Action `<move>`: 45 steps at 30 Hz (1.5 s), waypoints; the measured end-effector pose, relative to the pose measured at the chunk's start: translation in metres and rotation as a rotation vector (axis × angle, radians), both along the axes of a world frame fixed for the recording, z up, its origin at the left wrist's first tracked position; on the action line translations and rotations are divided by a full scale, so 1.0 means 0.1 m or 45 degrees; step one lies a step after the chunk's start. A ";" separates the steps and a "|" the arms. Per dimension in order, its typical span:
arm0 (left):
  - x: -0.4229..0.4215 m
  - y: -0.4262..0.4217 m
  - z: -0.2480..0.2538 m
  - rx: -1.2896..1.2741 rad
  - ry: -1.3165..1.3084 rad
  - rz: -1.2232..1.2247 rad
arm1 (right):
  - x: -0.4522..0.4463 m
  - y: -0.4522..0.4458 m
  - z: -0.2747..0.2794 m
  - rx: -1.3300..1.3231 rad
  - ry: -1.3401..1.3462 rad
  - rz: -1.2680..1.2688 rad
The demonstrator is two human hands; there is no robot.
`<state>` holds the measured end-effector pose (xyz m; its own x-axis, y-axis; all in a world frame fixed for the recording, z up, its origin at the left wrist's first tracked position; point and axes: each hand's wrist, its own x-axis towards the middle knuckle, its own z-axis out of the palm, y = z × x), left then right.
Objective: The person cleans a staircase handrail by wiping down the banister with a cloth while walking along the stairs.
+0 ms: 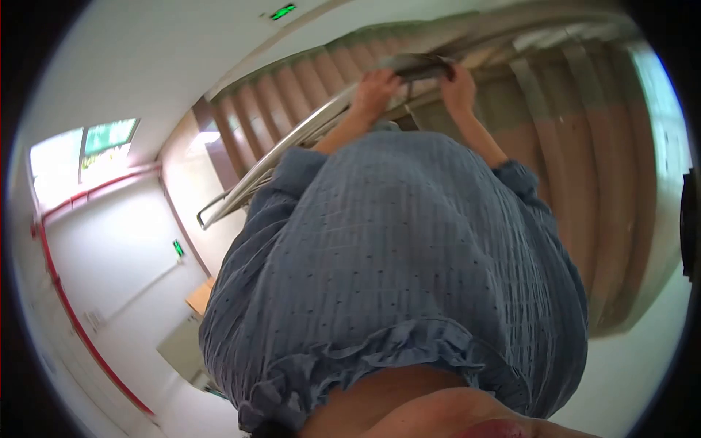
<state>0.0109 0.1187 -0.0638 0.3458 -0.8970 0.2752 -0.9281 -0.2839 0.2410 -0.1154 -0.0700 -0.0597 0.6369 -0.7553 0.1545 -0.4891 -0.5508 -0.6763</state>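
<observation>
A dark grey, cloth-like thing point(420, 67) stretches between my two hands, in front of my chest at the top of the view. Blur hides exactly what it is. My left hand point(376, 93) has its fingers closed on the left end of it, close to the metal stair handrail point(292, 139). The right end is gripped by my right hand point(458, 89), with the fingers bent around its edge. The thing is over or beside the upper rail; whether it touches the metal I cannot tell.
Brown stairs point(270, 102) run behind the railing on the left, and more steps point(577, 160) fall on the right. A red pipe point(69, 306) follows the white wall. Windows point(84, 157) and green exit signs point(282, 12) are at the left and top.
</observation>
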 end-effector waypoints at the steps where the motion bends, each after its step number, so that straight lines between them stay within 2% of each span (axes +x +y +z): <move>1: -0.03 -0.01 0.02 -0.016 -0.016 -0.043 | -0.10 0.07 0.08 -0.052 -0.061 -0.061; 3: -0.08 0.02 0.16 -0.057 -0.013 -0.053 | -0.34 0.22 0.36 -0.120 -0.124 -0.188; 6: 0.09 0.37 0.44 -0.223 0.121 -0.053 | -0.10 0.67 0.83 -0.115 -0.153 -0.108; 9: 0.53 0.99 0.25 -0.311 0.246 0.222 | 0.52 1.07 0.89 -0.302 -0.263 0.365; 11: 0.64 1.22 0.11 -0.268 0.319 0.397 | 0.71 1.14 0.76 -0.345 -0.215 0.599; 14: 0.48 1.13 0.01 -0.201 0.432 0.468 | 0.52 1.02 0.64 -0.438 0.000 0.596; 20: 0.49 0.97 0.01 -0.274 0.663 0.486 | 0.64 0.89 0.65 -0.657 0.026 0.415; 22: 0.54 1.02 -0.11 -0.230 0.863 0.444 | 0.71 0.98 0.61 -0.612 0.073 0.445; 24: 0.59 1.22 -0.19 -0.212 0.906 0.440 | 0.74 1.08 0.54 -0.564 0.114 0.466; 26: 0.69 1.44 -0.25 -0.190 0.941 0.430 | 0.75 1.20 0.41 -0.530 0.345 0.726; 29: 0.78 1.59 -0.28 -0.100 1.095 0.547 | 0.82 1.31 0.46 -0.555 0.255 0.792; 33: 0.78 1.25 -0.04 -0.148 1.106 0.432 | 0.89 0.95 0.69 -0.548 0.255 0.742; 35: 0.77 1.02 0.10 -0.180 1.108 0.391 | 0.91 0.80 0.86 -0.686 0.209 0.588; 38: 0.83 0.93 0.14 -0.304 1.075 0.272 | 0.97 0.75 1.00 -0.777 0.131 0.533; 41: 0.80 0.98 0.27 -0.259 1.031 0.346 | 0.92 0.79 0.93 -0.679 0.227 0.616; 42: 0.79 1.06 0.21 -0.244 1.033 0.454 | 0.89 0.83 0.95 -0.679 0.223 0.599; 45: 0.73 0.98 0.41 -0.231 1.010 0.593 | 0.81 0.74 1.08 -0.669 0.030 0.742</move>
